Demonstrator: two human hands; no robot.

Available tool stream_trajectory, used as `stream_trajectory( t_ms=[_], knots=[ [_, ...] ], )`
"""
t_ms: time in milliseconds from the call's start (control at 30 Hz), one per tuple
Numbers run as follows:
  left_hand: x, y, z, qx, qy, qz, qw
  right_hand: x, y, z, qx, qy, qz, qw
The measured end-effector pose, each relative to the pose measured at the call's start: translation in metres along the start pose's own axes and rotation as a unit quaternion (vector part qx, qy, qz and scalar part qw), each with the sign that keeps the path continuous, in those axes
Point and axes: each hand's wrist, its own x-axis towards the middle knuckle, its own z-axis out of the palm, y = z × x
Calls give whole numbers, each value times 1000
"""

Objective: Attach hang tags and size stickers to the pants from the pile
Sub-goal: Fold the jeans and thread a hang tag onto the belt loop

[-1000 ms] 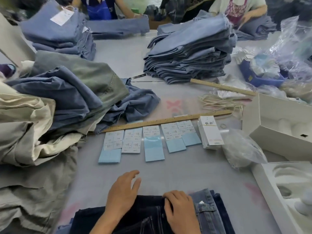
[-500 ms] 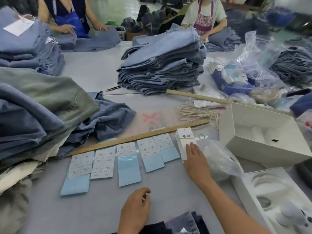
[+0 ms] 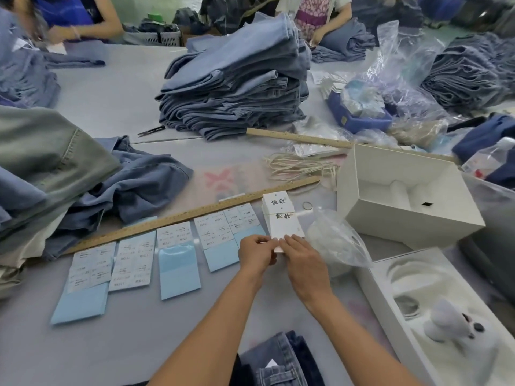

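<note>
Both the left hand (image 3: 256,253) and right hand (image 3: 302,259) pinch the near end of the tag stack (image 3: 281,218) on the table (image 3: 145,344), apparently peeling off one tag, which must next go to the pants (image 3: 278,360) at the near edge.

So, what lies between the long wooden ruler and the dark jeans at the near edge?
In the head view, sticker sheets on blue backing lie just below the ruler; then bare grey table as far as the jeans, crossed by both forearms.
</note>
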Motion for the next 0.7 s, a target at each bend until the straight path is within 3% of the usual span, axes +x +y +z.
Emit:
stream_trajectory(
  t_ms=[100, 267, 500, 600, 700],
  knots=[
    [-2, -5, 2, -37, -8, -17, 999, -3, 5, -2, 25, 20, -7, 999],
    [-1, -6, 0, -73, -14, -24, 997, -8, 4, -4, -37, 4, -75, 997],
    [-10, -12, 3, -191, -68, -68, 977, 8, 10, -31, -77, -37, -66, 994],
    [-10, -11, 4, -239, -58, -86, 965, 12, 14, -34, -61, -70, -83, 992],
    [-9, -11, 10, -223, -38, -92, 970, 7, 16, -37, -30, -41, -93, 994]
  ],
)
